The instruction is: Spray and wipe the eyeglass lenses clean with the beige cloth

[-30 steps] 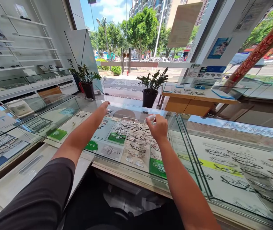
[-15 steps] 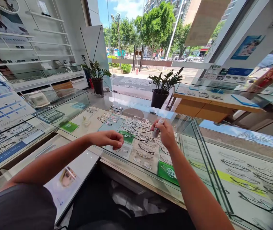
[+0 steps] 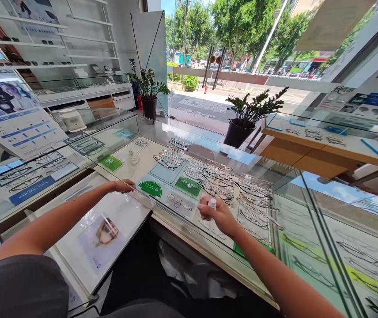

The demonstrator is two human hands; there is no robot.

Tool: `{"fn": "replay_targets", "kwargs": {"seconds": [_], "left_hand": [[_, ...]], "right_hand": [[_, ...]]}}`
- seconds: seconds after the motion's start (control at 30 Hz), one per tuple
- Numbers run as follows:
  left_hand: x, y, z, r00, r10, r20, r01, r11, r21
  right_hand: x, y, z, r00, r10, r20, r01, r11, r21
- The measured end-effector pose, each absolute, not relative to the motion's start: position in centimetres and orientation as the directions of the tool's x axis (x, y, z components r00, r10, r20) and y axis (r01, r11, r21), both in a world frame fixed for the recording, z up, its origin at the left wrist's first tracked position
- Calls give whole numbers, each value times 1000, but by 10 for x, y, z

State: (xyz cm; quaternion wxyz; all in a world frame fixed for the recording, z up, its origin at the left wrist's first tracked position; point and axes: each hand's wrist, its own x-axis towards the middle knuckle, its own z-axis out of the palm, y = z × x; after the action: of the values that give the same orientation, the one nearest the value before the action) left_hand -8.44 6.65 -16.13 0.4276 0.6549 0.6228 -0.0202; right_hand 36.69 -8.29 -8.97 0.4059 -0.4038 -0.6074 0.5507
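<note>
My right hand (image 3: 221, 216) is wrapped around a small white bottle (image 3: 212, 203), and mainly its top shows above my fingers. The hand is over the near side of a glass display counter (image 3: 189, 223). Under the glass around it lie rows of eyeglasses (image 3: 217, 179) and a pair of thin-framed glasses (image 3: 178, 202). My left hand (image 3: 124, 186) is at the counter's near left part, close to a green half-round card (image 3: 150, 188). Its fingers are drawn together; whatever they hold, if anything, I cannot make out.
A white board with a printed portrait (image 3: 122, 216) lies at the left below my forearm. More glass cases with glasses stand left and right (image 3: 368, 247). Potted plants (image 3: 238, 132) stand beyond the counter before the window. A printed stand (image 3: 23, 126) is at far left.
My left hand has moved left, away from above the glasses. My right hand has come lower and nearer with the bottle, turned so its top faces me. The view has swung right and down.
</note>
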Motion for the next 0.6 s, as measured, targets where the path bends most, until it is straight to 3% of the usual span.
{"fn": "replay_targets", "kwargs": {"seconds": [0.13, 0.3, 0.6], "left_hand": [[-95, 125, -177, 17, 948, -319, 820, 169, 546], [-87, 191, -197, -151, 984, -96, 777, 178, 604], [-62, 297, -239, -334, 937, 107, 532, 93, 841]], "right_hand": [[370, -89, -95, -357, 929, 100, 80, 137, -987], [377, -97, -100, -341, 935, 96, 123, 146, -982], [381, -114, -97, -338, 931, 135, 163, 199, -966]]}}
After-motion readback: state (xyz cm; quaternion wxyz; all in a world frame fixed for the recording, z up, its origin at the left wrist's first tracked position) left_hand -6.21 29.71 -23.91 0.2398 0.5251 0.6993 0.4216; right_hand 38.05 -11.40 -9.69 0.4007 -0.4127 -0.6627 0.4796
